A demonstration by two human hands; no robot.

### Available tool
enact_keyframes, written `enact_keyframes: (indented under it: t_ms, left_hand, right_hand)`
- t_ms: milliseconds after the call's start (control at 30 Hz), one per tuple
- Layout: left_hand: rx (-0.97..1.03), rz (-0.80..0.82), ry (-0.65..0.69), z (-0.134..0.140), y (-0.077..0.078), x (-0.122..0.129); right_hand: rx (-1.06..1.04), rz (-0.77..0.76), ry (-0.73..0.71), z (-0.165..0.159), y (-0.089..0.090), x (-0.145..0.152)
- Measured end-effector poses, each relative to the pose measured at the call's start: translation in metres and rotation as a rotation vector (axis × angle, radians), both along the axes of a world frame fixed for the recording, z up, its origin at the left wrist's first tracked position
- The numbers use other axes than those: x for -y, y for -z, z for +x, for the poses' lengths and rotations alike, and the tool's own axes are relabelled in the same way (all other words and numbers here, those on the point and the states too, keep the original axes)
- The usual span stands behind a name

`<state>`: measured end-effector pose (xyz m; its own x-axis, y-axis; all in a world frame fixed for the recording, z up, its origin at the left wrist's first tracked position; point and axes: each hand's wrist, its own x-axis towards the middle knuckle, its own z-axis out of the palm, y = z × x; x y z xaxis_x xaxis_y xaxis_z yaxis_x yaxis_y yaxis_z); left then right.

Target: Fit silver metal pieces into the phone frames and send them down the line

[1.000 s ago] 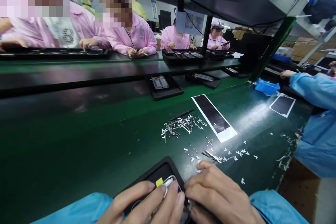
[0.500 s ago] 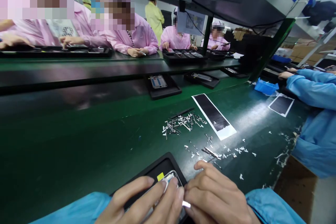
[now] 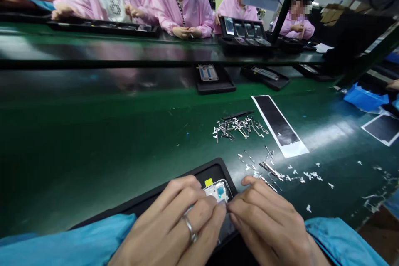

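A phone frame (image 3: 226, 187) with a silvery rim and a small blue patch lies in a black tray (image 3: 222, 167) below me. My left hand (image 3: 174, 224), a ring on one finger, curls over the frame, its fingers closed on it and covering much of it. At the frame's right edge, my right hand (image 3: 264, 216) is closed in a pinch, thumb and index finger meeting close to the left fingertips. Whatever those fingertips pinch is hidden. A yellow tab (image 3: 208, 182) shows beside the frame's top edge.
Ahead lies a pile of thin strips (image 3: 238, 128), with loose strips and white scraps (image 3: 293, 174) nearer. A black sheet with white border (image 3: 279, 122) is right of the pile. Trays with phone frames (image 3: 215, 87) sit farther back. Co-workers in pink (image 3: 187, 6) work across the bench.
My view has shifted, so the bench appears farther left and lower-angled people moved right. My hands have drawn closer together over the frame. The white piece at my right fingertips no longer shows.
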<state>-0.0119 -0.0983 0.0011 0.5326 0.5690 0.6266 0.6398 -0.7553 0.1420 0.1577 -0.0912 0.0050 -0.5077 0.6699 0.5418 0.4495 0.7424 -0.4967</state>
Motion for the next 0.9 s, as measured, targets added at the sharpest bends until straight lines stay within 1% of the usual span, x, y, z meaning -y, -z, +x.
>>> enact_keyframes:
  t_ms: [67,133,200,233,300,367,433,500,567,600,667,700,833,900]
  left_hand:
    - [0.008,0.022,0.011,-0.001,0.005,0.000]
    - [-0.002,0.000,0.012,-0.002,0.008,-0.001]
    - [0.000,-0.024,0.007,-0.003,0.008,-0.003]
    - [0.009,-0.032,-0.004,-0.004,0.008,-0.004]
    - [0.045,-0.063,-0.032,-0.009,0.006,-0.008]
    - [0.071,-0.168,-0.050,-0.015,0.006,-0.013]
    - [0.064,-0.319,-0.058,-0.020,0.007,-0.020]
    - [0.015,-0.457,-0.087,-0.023,0.010,-0.025]
    - [-0.026,-0.554,-0.131,-0.023,0.015,-0.027]
    - [-0.030,-0.578,-0.147,-0.021,0.016,-0.028]
    - [-0.002,-0.577,-0.159,-0.018,0.018,-0.028]
    - [0.020,-0.563,-0.156,-0.017,0.018,-0.028]
    - [0.054,-0.484,-0.164,-0.012,0.017,-0.029]
    - [0.041,-0.449,-0.175,-0.011,0.016,-0.031]
  right_hand:
    - [-0.020,-0.066,-0.005,-0.001,-0.004,-0.002]
    - [-0.017,-0.138,-0.030,-0.003,-0.007,-0.004]
    - [-0.015,-0.172,-0.055,-0.004,-0.008,-0.006]
    - [-0.002,-0.164,-0.048,-0.003,-0.007,-0.006]
    - [0.066,-0.076,0.005,-0.001,-0.004,-0.006]
    - [0.170,0.024,0.093,0.003,0.000,-0.006]
    - [0.233,0.056,0.149,0.008,0.002,-0.008]
    - [0.222,0.035,0.169,0.010,0.004,-0.011]
    - [0.209,0.006,0.143,0.009,0.007,-0.014]
    - [0.218,-0.006,0.122,0.008,0.009,-0.015]
    - [0.260,-0.012,0.080,0.003,0.017,-0.015]
    - [0.267,0.014,0.077,0.001,0.022,-0.014]
    - [0.194,0.176,0.124,-0.009,0.042,-0.008]
    - [0.203,0.234,0.125,-0.012,0.047,-0.007]
